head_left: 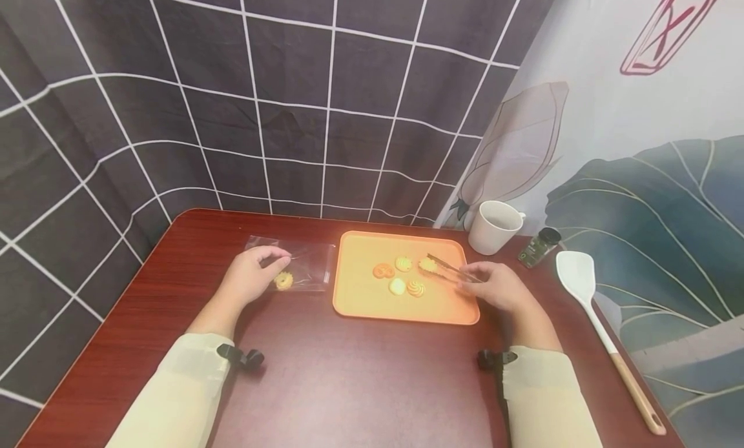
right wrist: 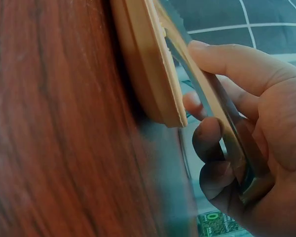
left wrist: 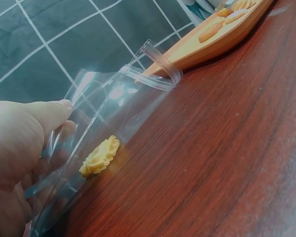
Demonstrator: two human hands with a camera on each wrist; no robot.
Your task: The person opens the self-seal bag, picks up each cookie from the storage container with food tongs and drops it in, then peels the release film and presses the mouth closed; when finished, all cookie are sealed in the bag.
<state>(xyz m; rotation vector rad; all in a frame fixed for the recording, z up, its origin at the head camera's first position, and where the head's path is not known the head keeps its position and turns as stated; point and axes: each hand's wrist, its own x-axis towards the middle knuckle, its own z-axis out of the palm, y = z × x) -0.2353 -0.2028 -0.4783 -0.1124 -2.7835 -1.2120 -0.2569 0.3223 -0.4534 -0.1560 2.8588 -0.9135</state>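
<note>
My left hand [head_left: 256, 272] pinches the side of a clear plastic bag [left wrist: 133, 106] lying on the table. Inside the bag is one ring-shaped cookie [left wrist: 99, 157], near the fingers. Over the right half of the orange tray [head_left: 372, 309], my right hand [head_left: 496, 285] grips metal tongs [right wrist: 214, 101], thumb on one arm and fingers curled round the other. The tips of the tongs stand on both sides of a yellow cookie [head_left: 427, 264]. Several other cookies lie left of it, among them a pretzel-shaped one [head_left: 383, 271], a pale round one [head_left: 397, 286] and a swirled one [head_left: 415, 288].
Behind the tray's right corner stands a white mug [head_left: 494, 227]. A dark-capped jar [head_left: 539, 248] lies to its right. A white spatula with a wooden handle [head_left: 604, 332] runs along the right edge of the brown table [head_left: 349, 383]. A dark checked curtain [head_left: 290, 132] hangs behind.
</note>
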